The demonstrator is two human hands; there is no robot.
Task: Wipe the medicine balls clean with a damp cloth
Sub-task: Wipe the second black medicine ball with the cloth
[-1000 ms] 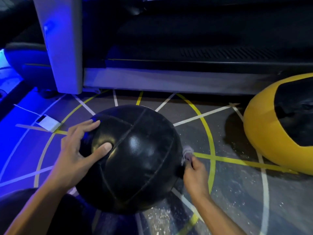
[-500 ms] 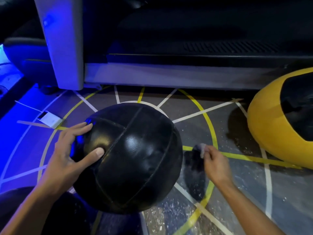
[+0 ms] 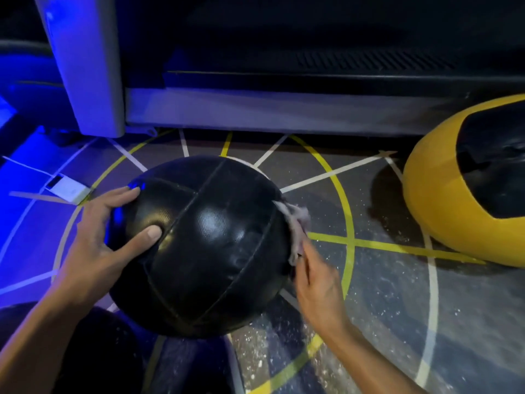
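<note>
On the left, the left hand point(image 3: 93, 248) lies spread on the ball point(image 3: 199, 245), fingers over the far side and thumb pressing a dent into the near panel. That dent suggests a soft, padded shell, and the glossy skin looks slippery once damp; such a ball is likely heavy, so a wide, flat hold beats a pinch. It sits on the lined floor point(image 3: 383, 294) at centre. At its right flank the right hand point(image 3: 318, 282) pinches the cloth point(image 3: 295, 226) against the seam. Farther right, well apart, lies a yellow ball point(image 3: 443, 211).
</note>
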